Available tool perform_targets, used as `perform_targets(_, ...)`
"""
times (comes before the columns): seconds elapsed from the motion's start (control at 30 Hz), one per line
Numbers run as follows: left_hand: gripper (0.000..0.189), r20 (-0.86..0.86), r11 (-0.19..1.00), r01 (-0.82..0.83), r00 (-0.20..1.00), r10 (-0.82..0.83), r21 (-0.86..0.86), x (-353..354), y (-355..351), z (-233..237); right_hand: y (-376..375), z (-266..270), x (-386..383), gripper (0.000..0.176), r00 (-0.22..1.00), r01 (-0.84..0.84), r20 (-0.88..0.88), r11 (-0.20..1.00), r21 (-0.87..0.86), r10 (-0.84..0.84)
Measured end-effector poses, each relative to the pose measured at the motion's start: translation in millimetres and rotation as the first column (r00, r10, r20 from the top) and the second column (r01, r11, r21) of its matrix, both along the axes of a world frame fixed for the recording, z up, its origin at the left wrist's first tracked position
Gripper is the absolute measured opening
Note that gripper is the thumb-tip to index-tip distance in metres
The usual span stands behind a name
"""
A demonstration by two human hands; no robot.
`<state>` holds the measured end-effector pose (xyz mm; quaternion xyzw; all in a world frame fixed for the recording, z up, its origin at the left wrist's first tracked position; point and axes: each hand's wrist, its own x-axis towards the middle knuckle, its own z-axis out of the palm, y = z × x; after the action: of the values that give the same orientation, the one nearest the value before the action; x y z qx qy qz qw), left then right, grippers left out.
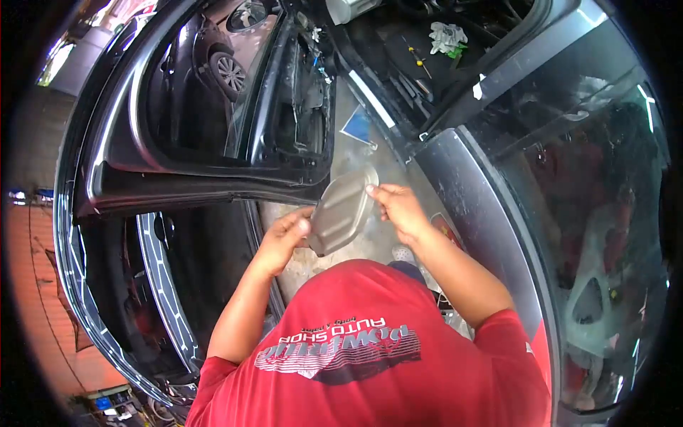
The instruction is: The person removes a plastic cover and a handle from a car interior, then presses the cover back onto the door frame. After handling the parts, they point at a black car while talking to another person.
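Note:
A flat, translucent grey-beige panel (343, 212) with rounded corners and shallow ridges is held up, tilted, in front of the red shirt. My left hand (286, 240) grips its lower left edge, thumb on the near face. On the upper right edge, the thumb and fingers of my right hand (398, 208) pinch the same panel. Just beyond it stands the opened car door (206, 178), its inner side partly bare. The concrete floor (356, 153) shows behind the panel.
At right is the grey car body (473, 192) with a dark window (590, 235). Inside the car lie a crumpled white item (447, 37) and a yellow-handled tool (418, 61). A blue and white sheet (358, 128) lies on the floor. An orange surface (50, 306) is at far left.

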<state>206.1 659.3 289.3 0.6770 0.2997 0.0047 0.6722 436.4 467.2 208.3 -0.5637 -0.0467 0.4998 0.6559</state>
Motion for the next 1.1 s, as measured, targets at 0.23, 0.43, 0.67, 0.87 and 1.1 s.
perform_targets(0.23, 0.036, -0.089, 0.994, -0.055, 0.994, 0.063, 0.091, 14, -1, 4, -5, -20, 4, 0.021, 0.999, -0.034, -0.001, 0.996, 0.085, 0.034)
perform_targets(0.43, 0.032, -0.060, 0.935, -0.106, 0.989, 0.134, 0.340, 15, -9, 2, -3, -34, -6, 0.039, 0.995, -0.099, 0.000, 0.993, 0.059, 0.099)
perform_targets(0.67, 0.045, 0.660, 0.001, -0.684, 0.704, 0.262, 0.729, -37, -22, 113, 1, -97, 5, 0.044, 0.957, 0.134, -0.269, 0.988, 0.073, -0.110)
perform_targets(0.87, 0.091, 0.749, -0.223, -0.772, 0.634, -0.193, 0.596, 26, 23, 213, 22, -101, 1, 0.056, 0.963, 0.117, -0.238, 0.992, -0.042, -0.124)
perform_targets(1.1, 0.067, 0.800, -0.448, -0.793, 0.551, -0.238, 0.413, 27, 84, 219, 53, -126, 13, 0.059, 0.977, 0.012, -0.213, 1.000, -0.029, -0.017)
